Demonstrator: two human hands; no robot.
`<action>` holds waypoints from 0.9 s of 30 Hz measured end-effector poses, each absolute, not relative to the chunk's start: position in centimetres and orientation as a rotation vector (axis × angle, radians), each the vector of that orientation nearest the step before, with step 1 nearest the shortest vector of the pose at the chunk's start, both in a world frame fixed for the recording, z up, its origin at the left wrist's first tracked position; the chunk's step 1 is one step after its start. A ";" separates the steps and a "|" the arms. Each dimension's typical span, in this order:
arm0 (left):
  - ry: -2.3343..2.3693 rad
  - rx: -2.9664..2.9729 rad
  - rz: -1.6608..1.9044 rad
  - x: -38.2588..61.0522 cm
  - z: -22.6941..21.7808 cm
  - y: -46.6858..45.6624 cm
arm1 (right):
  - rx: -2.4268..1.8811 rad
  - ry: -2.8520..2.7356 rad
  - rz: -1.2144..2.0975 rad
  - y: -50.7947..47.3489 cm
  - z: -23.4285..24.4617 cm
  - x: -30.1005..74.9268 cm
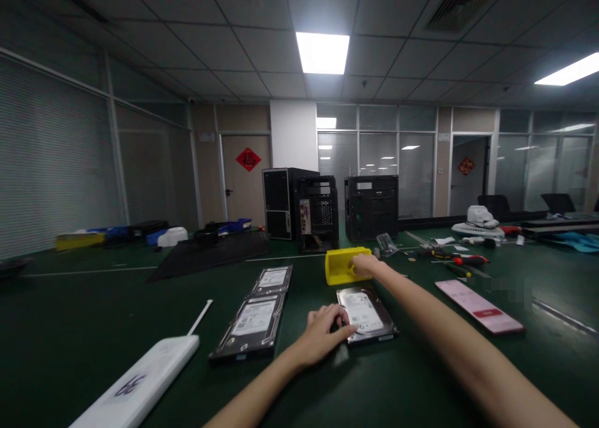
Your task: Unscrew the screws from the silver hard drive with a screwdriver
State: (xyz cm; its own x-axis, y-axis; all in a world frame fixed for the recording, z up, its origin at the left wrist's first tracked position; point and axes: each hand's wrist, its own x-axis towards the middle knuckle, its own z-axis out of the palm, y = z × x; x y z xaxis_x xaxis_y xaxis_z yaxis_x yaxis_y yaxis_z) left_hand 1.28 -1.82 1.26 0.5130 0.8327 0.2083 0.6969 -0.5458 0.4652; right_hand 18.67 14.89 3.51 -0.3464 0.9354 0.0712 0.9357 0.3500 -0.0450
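A silver hard drive (pixel 369 309) with a white label lies flat in front of me. At its left edge rests my left hand (pixel 322 333), fingers curled against the drive and thumb over its near corner. My right hand (pixel 364 264) reaches into a small yellow bin (pixel 334 267) just behind the drive. Its fingers look bent together inside the bin, and whatever they hold is hidden. Two more hard drives lie to the left, a nearer one (pixel 253 322) and a farther one (pixel 274 279), both label up.
Computer cases (pixel 277 203) stand at the back, including an opened one (pixel 318 213) and another black one (pixel 372 208). A white power strip (pixel 140 381) lies front left, a pink phone-shaped slab (pixel 480 306) to the right. Screwdrivers (pixel 470 261) and other tools lie beyond it.
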 end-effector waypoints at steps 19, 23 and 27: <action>1.333 2.478 0.616 1.8 1.0 -2.2 | -1.568 -2.467 -0.095 14.1 1.8 17.8; 1.331 2.470 0.610 1.7 0.9 -2.1 | -1.525 -2.502 -0.085 14.0 2.0 17.8; 1.310 2.447 0.613 1.6 1.0 -2.0 | -1.499 -2.519 -0.102 13.7 2.1 17.5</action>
